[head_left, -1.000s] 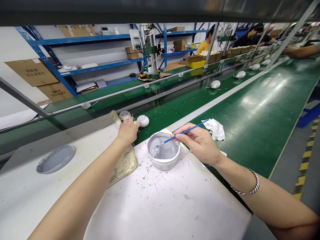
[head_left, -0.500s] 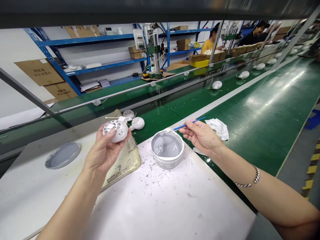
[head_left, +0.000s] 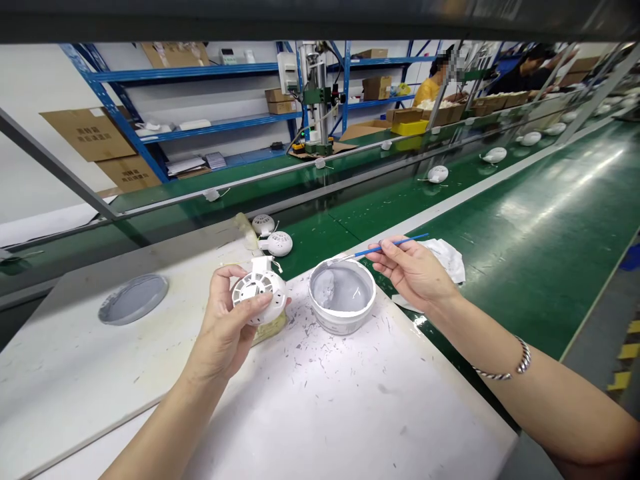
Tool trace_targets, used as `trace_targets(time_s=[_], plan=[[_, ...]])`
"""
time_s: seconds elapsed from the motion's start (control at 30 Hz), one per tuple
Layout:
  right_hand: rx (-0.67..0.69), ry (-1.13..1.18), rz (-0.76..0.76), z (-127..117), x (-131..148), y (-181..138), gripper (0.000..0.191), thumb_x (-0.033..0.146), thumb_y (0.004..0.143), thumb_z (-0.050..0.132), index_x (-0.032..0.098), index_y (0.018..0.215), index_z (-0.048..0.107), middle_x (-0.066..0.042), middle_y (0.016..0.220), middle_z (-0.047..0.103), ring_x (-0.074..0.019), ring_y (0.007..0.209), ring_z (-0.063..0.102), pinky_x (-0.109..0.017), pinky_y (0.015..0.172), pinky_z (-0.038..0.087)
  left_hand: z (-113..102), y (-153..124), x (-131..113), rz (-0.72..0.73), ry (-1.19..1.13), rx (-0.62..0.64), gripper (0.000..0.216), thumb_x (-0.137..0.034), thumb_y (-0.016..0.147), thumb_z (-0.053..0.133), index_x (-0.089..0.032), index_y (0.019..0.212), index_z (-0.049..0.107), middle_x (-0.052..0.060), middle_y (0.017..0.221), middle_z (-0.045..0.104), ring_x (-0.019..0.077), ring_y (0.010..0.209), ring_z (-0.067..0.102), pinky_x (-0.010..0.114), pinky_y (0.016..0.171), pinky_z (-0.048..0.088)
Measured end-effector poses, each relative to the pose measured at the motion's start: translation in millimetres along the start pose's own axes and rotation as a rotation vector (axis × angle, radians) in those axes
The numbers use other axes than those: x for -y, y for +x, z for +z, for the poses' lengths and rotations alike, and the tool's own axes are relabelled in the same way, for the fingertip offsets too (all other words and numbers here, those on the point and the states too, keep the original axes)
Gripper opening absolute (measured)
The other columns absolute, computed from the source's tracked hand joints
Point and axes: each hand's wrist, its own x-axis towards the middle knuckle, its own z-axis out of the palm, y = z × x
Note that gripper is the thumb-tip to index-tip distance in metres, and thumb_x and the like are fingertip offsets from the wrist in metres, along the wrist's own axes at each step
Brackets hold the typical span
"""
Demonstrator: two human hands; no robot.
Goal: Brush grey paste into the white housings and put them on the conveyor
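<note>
Head cam shows both hands well apart, each one busy with its own thing, and the tub sits between them. Left hand (head_left: 220, 333) is wrapped around a white round housing (head_left: 278, 305), thumb pressed across the front and fingers round the side and back, with the slotted face towards the camera and the square stub sticking up at the top. So that housing is up in the hand, left of the tub and nearer the camera than the two loose ones. Right hand (head_left: 413, 272) has a thin brush (head_left: 361, 253) pinched between thumb and fingers, blue handle slanting up to the right, bristle end over the back rim of the white tub (head_left: 342, 325); can't tell if it's actually touching the rim. Tub's got grey paste (head_left: 345, 293) inside, with a thicker lump on the left side, and it stands on a white tabletop (head_left: 360, 407) sprinkled with little grey flecks. Over on the left lies a round lid (head_left: 134, 300) coated in the same sort of grey. Two more white housings lie close together just beyond the left hand, a nearer one (head_left: 280, 244) and a farther one (head_left: 263, 225). Crumpled white cloth (head_left: 453, 259) is behind the right hand on the green surface (head_left: 510, 267), and there's a twisted metal bracelet (head_left: 524, 355) on the right arm
</note>
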Motion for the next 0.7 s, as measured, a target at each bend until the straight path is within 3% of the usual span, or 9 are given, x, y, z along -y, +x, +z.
trace_targets(time_s=[0.13,0.23,0.43,0.57,0.7], plan=[[-0.011,-0.023,0.008,0,1,0,0.018,0.031,0.074,0.078,0.02,0.076,0.064,0.0,0.077,0.073,-0.0117,0.074,0.071,-0.021,0.069,0.059,1,-3,0,-0.108,-0.01,0.038,0.043,-0.037,0.068,0.078,-0.031,0.103,0.055,-0.002,0.084,0.063,0.0146,0.064,0.065,0.024,0.054,0.055],[-0.008,-0.016,0.032,1,3,-2,0.017,0.031,0.075,0.078,0.019,0.076,0.064,-0.001,0.079,0.074,-0.0114,0.074,0.071,-0.021,0.07,0.059,2,-5,2,-0.172,-0.011,0.093,0.037,-0.052,0.072,0.071,-0.024,0.093,0.061,0.003,0.082,0.066,0.0188,0.066,0.065,0.03,0.056,0.056],[0.082,0.049,0.042,15,10,-21,0.019,0.031,0.075,0.078,0.019,0.077,0.063,0.0,0.085,0.074,-0.0101,0.075,0.071,-0.019,0.069,0.059,8,-18,4,-0.218,0.092,0.021,0.041,-0.059,0.08,0.059,-0.021,0.092,0.065,0.007,0.089,0.068,0.0199,0.074,0.064,0.026,0.058,0.049],[0.161,-0.04,-0.07,29,11,-41,0.021,0.035,0.076,0.077,0.021,0.077,0.061,0.0,0.085,0.074,-0.0126,0.072,0.072,-0.023,0.067,0.061,18,-28,3,-0.215,0.14,0.049,0.043,-0.061,0.078,0.06,-0.022,0.095,0.066,0.004,0.081,0.067,0.0147,0.064,0.058,0.021,0.053,0.044],[0.249,-0.136,-0.254,36,7,-59,0.012,0.031,0.083,0.07,0.022,0.084,0.062,0.0,0.086,0.074,-0.0138,0.074,0.073,-0.027,0.071,0.063,26,-31,3,-0.23,0.156,0.049,0.045,-0.062,0.078,0.059,-0.022,0.097,0.066,0.004,0.08,0.067,0.0145,0.065,0.056,0.021,0.056,0.043]])
